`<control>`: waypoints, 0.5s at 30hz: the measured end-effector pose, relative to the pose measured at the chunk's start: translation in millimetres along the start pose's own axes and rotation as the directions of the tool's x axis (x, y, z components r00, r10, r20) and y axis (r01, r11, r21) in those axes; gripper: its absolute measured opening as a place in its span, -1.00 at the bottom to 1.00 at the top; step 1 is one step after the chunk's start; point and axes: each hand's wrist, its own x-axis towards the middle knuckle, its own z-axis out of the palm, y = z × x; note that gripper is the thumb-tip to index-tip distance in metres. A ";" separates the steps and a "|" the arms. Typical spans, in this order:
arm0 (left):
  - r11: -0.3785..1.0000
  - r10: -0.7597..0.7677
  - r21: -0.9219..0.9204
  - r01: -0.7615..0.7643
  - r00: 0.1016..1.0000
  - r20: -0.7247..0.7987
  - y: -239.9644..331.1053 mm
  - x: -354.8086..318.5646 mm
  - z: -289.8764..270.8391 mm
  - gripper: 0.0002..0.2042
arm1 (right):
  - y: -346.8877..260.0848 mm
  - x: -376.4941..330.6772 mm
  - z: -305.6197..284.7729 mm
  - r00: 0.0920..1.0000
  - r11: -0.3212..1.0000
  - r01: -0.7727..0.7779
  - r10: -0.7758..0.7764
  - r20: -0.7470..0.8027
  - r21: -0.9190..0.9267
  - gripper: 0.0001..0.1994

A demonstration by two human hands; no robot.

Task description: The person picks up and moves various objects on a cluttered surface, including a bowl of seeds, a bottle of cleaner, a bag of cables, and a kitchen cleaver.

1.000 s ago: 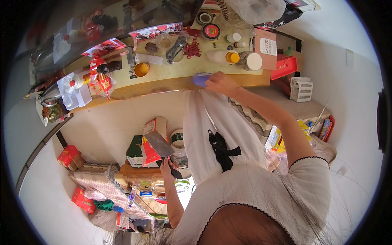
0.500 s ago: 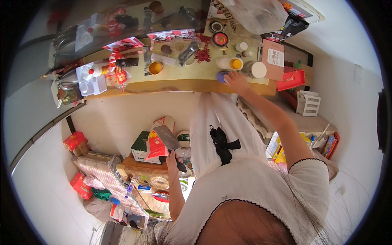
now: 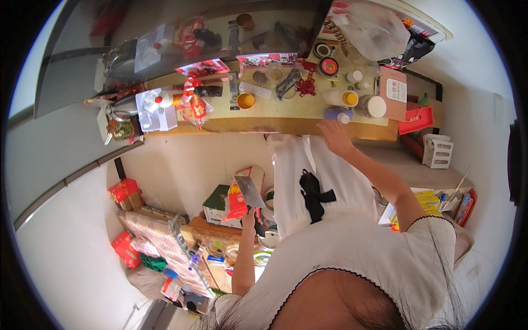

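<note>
Our left hand has its fingers closed tight around the dark handle of a big flat metal chopping knife, and the shiny blade sticks up past our fingertips, in front of a red and green cardboard box. Our right hand reaches to the edge of the long yellow shelf with its fingers loose and a bit spread, holding nothing. A small purple plastic bottle with a white cap lies just beyond those fingertips, beside a white bottle with an orange lid.
</note>
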 end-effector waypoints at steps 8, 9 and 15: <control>0.996 -0.044 0.080 0.042 0.999 0.013 83.6 59.7 -37.5 -0.82 | 50.4 104.9 137.2 0.671 0.678 -0.732 0.702 0.239 0.063 -0.56; 0.996 -0.054 0.071 0.055 0.999 -0.006 90.0 68.9 -43.8 -0.82 | 56.3 115.4 147.2 0.661 0.667 -0.745 0.735 0.152 0.015 -0.53; 0.848 0.233 0.488 -0.206 0.972 0.006 114.1 88.6 -97.3 -0.81 | 61.6 144.5 150.9 0.582 0.596 -0.800 0.800 0.144 -0.076 -0.45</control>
